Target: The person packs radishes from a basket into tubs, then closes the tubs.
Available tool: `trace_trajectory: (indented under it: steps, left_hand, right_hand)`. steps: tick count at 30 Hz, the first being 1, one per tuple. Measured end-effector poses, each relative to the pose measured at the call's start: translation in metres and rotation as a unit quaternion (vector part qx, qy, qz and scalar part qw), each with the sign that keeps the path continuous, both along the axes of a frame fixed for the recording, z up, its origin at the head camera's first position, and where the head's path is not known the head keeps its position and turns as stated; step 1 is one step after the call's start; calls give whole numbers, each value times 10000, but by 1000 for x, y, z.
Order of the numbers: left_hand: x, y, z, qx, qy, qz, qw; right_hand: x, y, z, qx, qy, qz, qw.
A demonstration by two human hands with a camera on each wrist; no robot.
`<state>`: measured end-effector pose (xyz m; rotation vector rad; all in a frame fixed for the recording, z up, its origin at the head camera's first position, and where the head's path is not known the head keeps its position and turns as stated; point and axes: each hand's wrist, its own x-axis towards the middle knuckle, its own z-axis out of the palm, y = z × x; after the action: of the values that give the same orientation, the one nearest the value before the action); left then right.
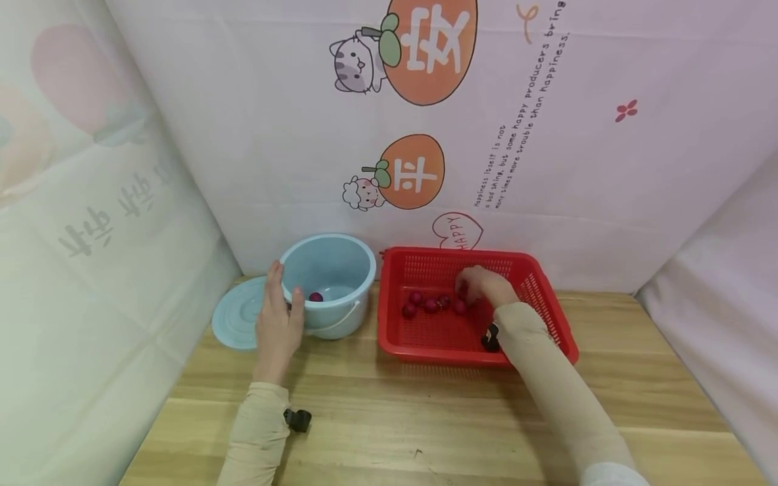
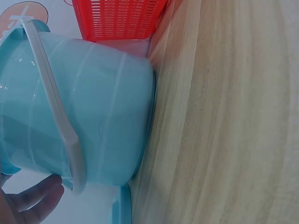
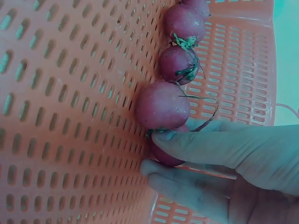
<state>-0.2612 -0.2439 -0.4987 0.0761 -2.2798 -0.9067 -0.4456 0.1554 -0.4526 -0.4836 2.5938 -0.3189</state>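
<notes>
Lid [image 1: 234,317] lies on table [image 1: 340,418], just left of bucket [image 1: 331,314]. Left hand [image 1: 279,331] touches bucket's near-left side, fingers mostly straight, not clamped; light contact should steady it. One radish [image 1: 316,297] is in bucket. Further right, basket [image 1: 437,351] has loose radishes [image 1: 431,306] in a rough row. Right hand [image 1: 486,287] is inside basket, grip clamped on held radish [image 3: 163,155], thumb one side, fingers the other, tight beside next radish [image 3: 161,106].

Step looks like a single pick. Pinch at the widest part, watch the neighbour's thin root [image 3: 216,112] near the thumb, lift straight up. Skin's probably slick: firm, no crushing.
</notes>
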Motion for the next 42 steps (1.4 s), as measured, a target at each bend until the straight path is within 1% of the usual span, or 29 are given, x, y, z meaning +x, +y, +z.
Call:
trace_trajectory:
  steps: [6,10,13,16,19,23,27,28,31,33,35,37,39,41,42]
  left_hand:
    - [-2,-2,3,-36,57,-39,10000]
    - [-1,-2,3,-32,52,-9,10000]
    - [0,-2,1,-43,18,-5,10000]
    - [0,-2,-1,-51,-30,-5,10000]
    - [0,-1,-2,-41,-50,12,10000]
    - [0,1,-4,-58,-37,23,10000]
    - [0,3,-5,-53,26,-10,10000]
    - [0,3,-5,-52,40,-12,10000]
    - [-1,4,-3,-47,80,-22,10000]
    - [-1,3,-2,-50,118,-35,9999]
    - [-1,3,-1,-61,140,-34,9999]
    - [0,2,-1,-49,132,-19,9999]
    - [0,2,-1,-41,117,6,9999]
    - [0,1,0,-29,95,23,9999]
    - [-1,0,0,-21,97,26,9999]
  right_hand:
    - [1,-2,3,54,113,86,9999]
    - [3,-4,3,18,50,-92,9999]
    - [4,-3,2,-22,-8,-140,9999]
    - [2,0,1,-58,43,89,9999]
    - [-3,6,0,-311,16,263,9992]
    - [-9,15,1,-860,-134,430,9953]
    - [-13,18,4,-1559,-142,715,9851]
    - [-14,17,5,-1773,-136,777,9810]
    - [-14,14,10,-2562,-257,786,9631]
    - [-12,11,13,-2991,-294,648,9516]
    - [-11,9,17,-3436,-320,451,9375]
    - [-11,7,21,-3819,-226,280,9235]
    - [-10,6,26,-4245,-185,68,9052]
    - [-9,6,30,-4707,-278,-55,8818]
    - [-8,5,32,-4881,-302,-58,8722]
